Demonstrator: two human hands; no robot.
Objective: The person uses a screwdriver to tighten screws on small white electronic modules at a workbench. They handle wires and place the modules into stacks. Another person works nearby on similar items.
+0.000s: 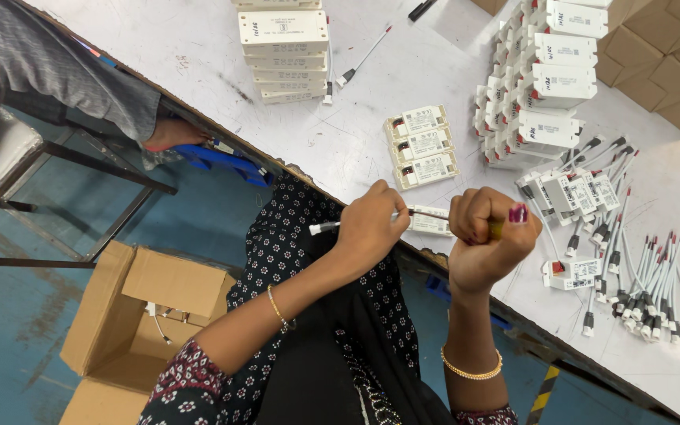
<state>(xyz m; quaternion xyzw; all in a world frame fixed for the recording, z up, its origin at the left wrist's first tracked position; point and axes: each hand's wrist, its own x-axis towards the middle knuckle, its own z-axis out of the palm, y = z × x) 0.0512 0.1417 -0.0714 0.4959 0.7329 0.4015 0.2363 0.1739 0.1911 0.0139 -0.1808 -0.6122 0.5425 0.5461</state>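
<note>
Connector lead (356, 221), thin white cable with plug end left of left hand (371, 224) fingertips, pinched there above table edge; light, limp, likely kink-prone, best gripped near plug; right hand (485, 236) fisted tight around yellow-handled tool (497, 230).

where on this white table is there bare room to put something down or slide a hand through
Bare patches: the white table left of the stacked flat white boxes, and the strip between the three small white modules and that stack. Crowded: the right side, with white module rows and the loose pile of white black-tipped cables. Both hands work above the near edge.
</note>
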